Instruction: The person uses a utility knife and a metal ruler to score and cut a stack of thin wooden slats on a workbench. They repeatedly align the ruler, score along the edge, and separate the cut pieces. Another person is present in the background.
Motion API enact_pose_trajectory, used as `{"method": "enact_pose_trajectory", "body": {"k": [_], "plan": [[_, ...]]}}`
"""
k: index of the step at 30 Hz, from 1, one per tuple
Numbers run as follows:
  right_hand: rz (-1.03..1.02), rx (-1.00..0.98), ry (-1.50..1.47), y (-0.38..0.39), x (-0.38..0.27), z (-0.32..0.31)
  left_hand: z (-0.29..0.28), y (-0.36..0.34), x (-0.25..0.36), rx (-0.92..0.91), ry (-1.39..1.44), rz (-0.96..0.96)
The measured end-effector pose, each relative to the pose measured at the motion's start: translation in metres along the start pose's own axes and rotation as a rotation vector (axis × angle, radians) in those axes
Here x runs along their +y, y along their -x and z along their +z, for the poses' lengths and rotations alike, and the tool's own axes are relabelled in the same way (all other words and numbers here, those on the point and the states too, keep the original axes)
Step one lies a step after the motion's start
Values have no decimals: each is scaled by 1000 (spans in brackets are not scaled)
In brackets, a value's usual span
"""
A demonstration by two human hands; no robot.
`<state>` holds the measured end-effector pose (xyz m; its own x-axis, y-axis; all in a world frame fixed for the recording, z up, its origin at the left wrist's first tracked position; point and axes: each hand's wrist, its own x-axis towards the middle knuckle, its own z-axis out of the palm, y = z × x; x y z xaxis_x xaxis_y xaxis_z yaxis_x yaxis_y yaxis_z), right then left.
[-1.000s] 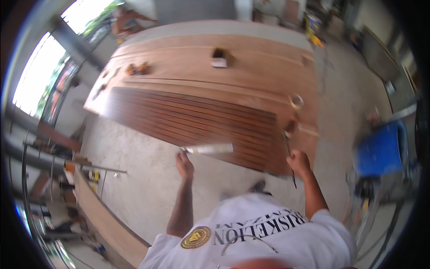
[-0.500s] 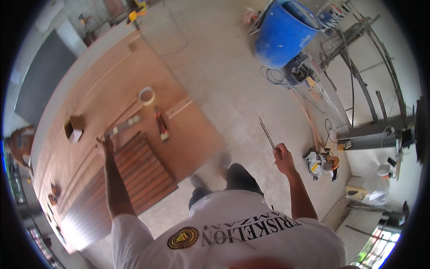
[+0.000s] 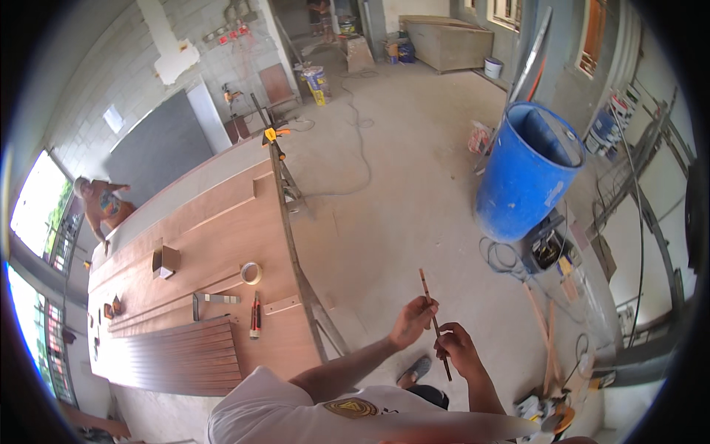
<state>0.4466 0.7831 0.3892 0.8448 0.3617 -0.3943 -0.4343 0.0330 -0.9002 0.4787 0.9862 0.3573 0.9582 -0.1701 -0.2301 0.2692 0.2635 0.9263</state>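
Observation:
Between my two hands is a thin brown stick (image 3: 424, 283) with lighter bands near its upper end, held nearly upright. My left hand (image 3: 411, 323) pinches it above the middle. Lower down, the fingers of my right hand (image 3: 460, 351) are closed round it. To the left, a wooden worktable (image 3: 222, 222) carries a dark brown slatted panel (image 3: 177, 351), a tape roll (image 3: 251, 273), a red utility knife (image 3: 255, 317), a try square (image 3: 214, 298) and a small open cardboard box (image 3: 166, 262).
An orange-and-black clamp (image 3: 274, 135) grips the table's far end. Another person (image 3: 108, 203) stands at its far left side. A blue barrel (image 3: 529, 174) stands at right, with cables and wood strips (image 3: 543, 337) below it. A power saw (image 3: 547, 414) sits at lower right.
My left hand has left the try square on the table and come across to the stick, which my right hand alone held before. The view has swung up, showing more of the room.

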Motion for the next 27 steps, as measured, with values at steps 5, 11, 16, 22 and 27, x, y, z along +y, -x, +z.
{"method": "enact_pose_trajectory", "body": {"k": [5,11,16,22,27], "plan": [[148,-310,-29,-62,-68,-60,5,-57,60,111,12,175],[98,-311,95,-174,-94,-59,-9,-105,89,308,41,329],[119,-96,-107,-272,-100,-61,-23,-172,77,373,-200,490],[332,-40,-390,-386,-154,-90,-49,-290,117,250,-230,409],[361,-108,-553,-513,-205,-116,-68,-390,159,210,-597,568]]}}
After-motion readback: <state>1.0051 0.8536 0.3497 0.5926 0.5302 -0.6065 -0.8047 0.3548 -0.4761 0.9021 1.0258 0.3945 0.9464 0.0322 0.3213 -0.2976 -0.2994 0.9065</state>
